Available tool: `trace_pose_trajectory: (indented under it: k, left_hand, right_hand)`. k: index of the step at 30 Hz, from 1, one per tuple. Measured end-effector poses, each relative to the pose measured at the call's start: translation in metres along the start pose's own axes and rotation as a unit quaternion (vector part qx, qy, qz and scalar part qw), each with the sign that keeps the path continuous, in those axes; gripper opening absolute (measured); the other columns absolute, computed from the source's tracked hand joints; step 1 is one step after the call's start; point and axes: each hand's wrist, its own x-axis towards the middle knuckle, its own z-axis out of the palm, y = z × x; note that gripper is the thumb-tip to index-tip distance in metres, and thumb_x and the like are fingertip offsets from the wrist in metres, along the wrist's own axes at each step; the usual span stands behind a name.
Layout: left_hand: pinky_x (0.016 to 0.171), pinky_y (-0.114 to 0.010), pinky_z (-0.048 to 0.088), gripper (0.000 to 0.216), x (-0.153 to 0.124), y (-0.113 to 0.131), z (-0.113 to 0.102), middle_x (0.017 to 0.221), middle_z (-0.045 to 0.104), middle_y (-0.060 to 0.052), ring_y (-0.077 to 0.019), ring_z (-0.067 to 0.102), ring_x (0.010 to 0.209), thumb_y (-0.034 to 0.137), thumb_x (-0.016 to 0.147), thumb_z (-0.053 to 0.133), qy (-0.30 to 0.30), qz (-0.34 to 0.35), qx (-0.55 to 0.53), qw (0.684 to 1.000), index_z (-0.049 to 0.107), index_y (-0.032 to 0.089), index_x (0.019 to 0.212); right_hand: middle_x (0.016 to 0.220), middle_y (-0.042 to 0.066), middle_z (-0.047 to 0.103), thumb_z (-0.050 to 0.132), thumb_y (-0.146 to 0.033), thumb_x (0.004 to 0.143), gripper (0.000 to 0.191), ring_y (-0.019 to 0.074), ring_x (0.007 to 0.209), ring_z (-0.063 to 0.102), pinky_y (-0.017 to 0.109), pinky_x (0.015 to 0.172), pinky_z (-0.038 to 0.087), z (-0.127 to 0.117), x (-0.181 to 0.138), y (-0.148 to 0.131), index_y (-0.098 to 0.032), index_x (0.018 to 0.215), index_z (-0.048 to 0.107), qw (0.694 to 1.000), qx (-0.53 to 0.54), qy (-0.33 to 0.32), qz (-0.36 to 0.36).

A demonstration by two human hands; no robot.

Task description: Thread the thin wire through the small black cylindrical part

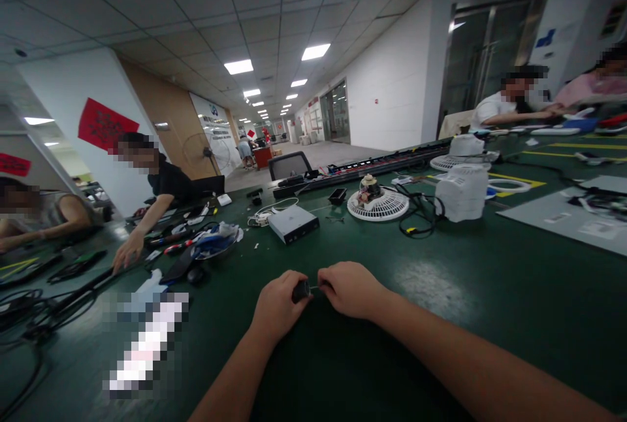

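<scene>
Just above the green table, my left hand grips a small black cylindrical part between thumb and fingers. Its round end faces right. My right hand is closed in a pinch, very near the left one. A thin light-coloured shaft or wire spans the gap between the cylinder and my right fingertips. Whether it is fixed to the cylinder cannot be made out. Beyond my hands lies a grey box like an optical drive.
Behind are a small black open box, a white fan grille with a motor, a black cable and a white plastic-wrapped object. On the left lie a pixelated bright object, cables and tools. A co-worker's hand reaches there.
</scene>
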Motion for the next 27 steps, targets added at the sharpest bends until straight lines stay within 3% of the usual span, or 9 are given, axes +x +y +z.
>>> trace_pose_trajectory:
  k: [4, 9, 17, 20, 23, 25, 27]
  left_hand:
    - [0.073, -0.029, 0.046, 0.019, -0.0005, 0.0017, -0.0003, 0.098, 0.067, -0.002, -0.0202, 0.063, 0.088, 0.024, 0.079, 0.065, -0.004, 0.020, 0.003, 1.000, 0.063, 0.025, 0.098]
    - [0.073, -0.029, 0.046, 0.022, -0.0008, 0.0022, 0.0001, 0.100, 0.067, -0.002, -0.0199, 0.064, 0.090, 0.023, 0.079, 0.064, -0.007, 0.031, 0.000, 1.000, 0.063, 0.025, 0.101]
    - [0.076, -0.028, 0.046, 0.025, 0.0001, 0.0014, 0.0023, 0.103, 0.066, -0.002, -0.0196, 0.063, 0.091, 0.027, 0.080, 0.065, -0.014, 0.017, 0.021, 1.000, 0.063, 0.024, 0.105]
    - [0.076, -0.029, 0.047, 0.025, 0.0009, -0.0006, 0.0031, 0.104, 0.065, -0.002, -0.0192, 0.063, 0.090, 0.028, 0.082, 0.063, -0.004, -0.004, 0.033, 0.999, 0.062, 0.024, 0.107]
    - [0.080, -0.030, 0.047, 0.026, 0.0018, -0.0036, 0.0032, 0.106, 0.065, -0.003, -0.0197, 0.063, 0.092, 0.029, 0.083, 0.062, 0.015, -0.031, 0.039, 0.999, 0.063, 0.023, 0.108]
    - [0.082, -0.030, 0.047, 0.027, 0.0023, -0.0054, 0.0028, 0.107, 0.065, -0.003, -0.0198, 0.063, 0.093, 0.031, 0.083, 0.062, 0.025, -0.046, 0.034, 0.998, 0.063, 0.023, 0.108]
    - [0.082, -0.030, 0.047, 0.027, 0.0026, -0.0066, 0.0024, 0.107, 0.065, -0.003, -0.0196, 0.063, 0.093, 0.032, 0.082, 0.063, 0.029, -0.054, 0.023, 0.998, 0.063, 0.023, 0.108]
  right_hand:
    - [0.085, 0.003, 0.072, 0.053, -0.026, 0.082, 0.017, 0.0213, 0.078, 0.064, 0.030, 0.066, 0.040, -0.0004, -0.0007, 0.0014, -0.025, 0.089, 0.069, 0.998, 0.040, 0.007, -0.037]
    - [0.084, 0.005, 0.072, 0.052, -0.025, 0.082, 0.019, 0.0214, 0.077, 0.064, 0.030, 0.066, 0.040, 0.0009, 0.0006, 0.0019, -0.024, 0.088, 0.070, 0.999, 0.040, 0.030, 0.008]
    - [0.083, 0.004, 0.071, 0.052, -0.029, 0.081, 0.018, 0.0220, 0.077, 0.065, 0.029, 0.065, 0.042, 0.0010, 0.0008, 0.0038, -0.025, 0.087, 0.069, 1.000, 0.005, -0.015, 0.021]
    - [0.084, 0.004, 0.071, 0.056, -0.042, 0.081, 0.023, 0.0223, 0.077, 0.065, 0.029, 0.063, 0.043, -0.0008, 0.0014, 0.0062, -0.024, 0.089, 0.069, 0.997, 0.016, -0.018, 0.072]
    - [0.087, 0.003, 0.071, 0.069, -0.055, 0.068, 0.039, 0.0214, 0.078, 0.065, 0.027, 0.060, 0.044, -0.0021, 0.0022, 0.0078, -0.025, 0.092, 0.070, 0.992, 0.068, -0.073, 0.081]
    - [0.086, 0.002, 0.072, 0.072, -0.051, 0.066, 0.036, 0.0196, 0.077, 0.065, 0.025, 0.060, 0.043, -0.0014, 0.0030, 0.0077, -0.025, 0.091, 0.071, 0.988, 0.094, -0.100, 0.073]
    - [0.084, 0.002, 0.072, 0.067, -0.041, 0.074, 0.024, 0.0178, 0.076, 0.065, 0.025, 0.061, 0.044, 0.0009, 0.0044, 0.0073, -0.024, 0.090, 0.073, 0.988, 0.108, -0.087, 0.074]
